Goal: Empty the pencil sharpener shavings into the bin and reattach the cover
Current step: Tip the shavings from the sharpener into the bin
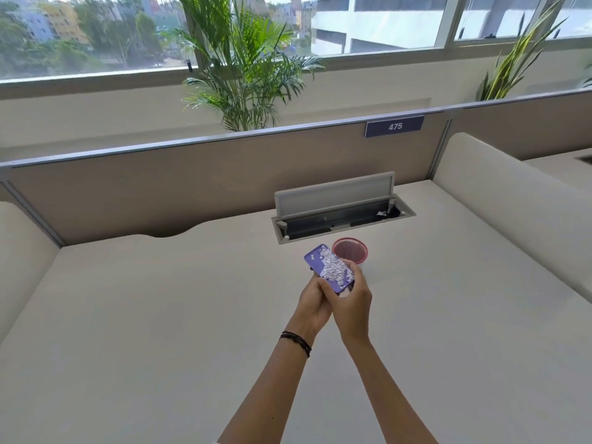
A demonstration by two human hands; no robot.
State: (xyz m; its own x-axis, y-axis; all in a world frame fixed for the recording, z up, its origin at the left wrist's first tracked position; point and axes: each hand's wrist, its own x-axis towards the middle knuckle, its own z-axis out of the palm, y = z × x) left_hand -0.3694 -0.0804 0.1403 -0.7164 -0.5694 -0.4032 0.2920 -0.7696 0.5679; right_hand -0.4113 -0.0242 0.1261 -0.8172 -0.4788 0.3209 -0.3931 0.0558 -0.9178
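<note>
Shavings point(333, 267), pale and heaped, are seen lying in one purple tray-like cover point(326, 269) that is held above the desk point(160, 315), just in front of the bin and tilted with its far end raised. Whether this purple piece is the sharpener's cover or its body cannot be told. On the left, the left hand point(312, 304) is reached forward from a bare forearm, with a dark braided band point(296, 342) worn at the wrist; its fingers point(325, 288) are curled closed against the near left edge of the purple piece. Just to the right, the right hand point(352, 304) is extended beside it, the two hands touching, and its fingers point(350, 267) are wrapped over the right edge, gripping the same piece. One small round pink mesh bin point(349, 249) is stood on the desk directly behind the hands, its rim partly hidden by the purple piece. Behind the bin, one cable hatch point(342, 213) is set in the desk with its grey lid raised. Further right, on the partition, one blue plate marked 475 point(394, 126) is fixed. Two potted plants are seen beyond the partition by the window.
</note>
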